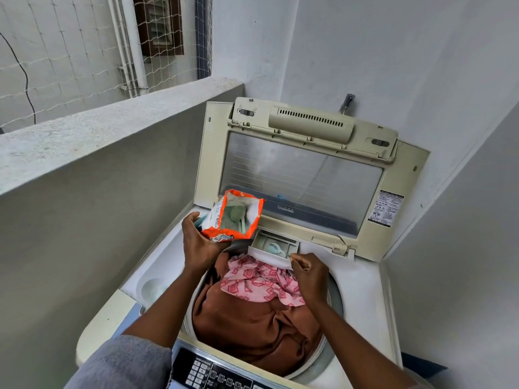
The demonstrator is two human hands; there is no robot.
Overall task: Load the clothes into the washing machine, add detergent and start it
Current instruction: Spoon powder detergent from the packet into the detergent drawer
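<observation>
Washing machine (362, 279) lid (303, 175) raised. Drum holds 2 items: brown cloth (252, 324) under pink patterned cloth (261, 279). Left hand (198, 242) — fingers curled round open orange detergent pouch (233, 217), held above drum's far-left rim. Right hand (309, 272) — fingers bunched, pinching front corner of pulled-out detergent drawer (276, 245).

The left hand (196, 242) grips an open orange detergent bag (233, 217) just beside the pulled-out drawer (276, 245) of the washing machine (362, 290). The right hand (309, 272) pinches the drawer's front edge. A brown cloth (252, 324) and a pink cloth (258, 282) fill the drum (335, 299).
</observation>
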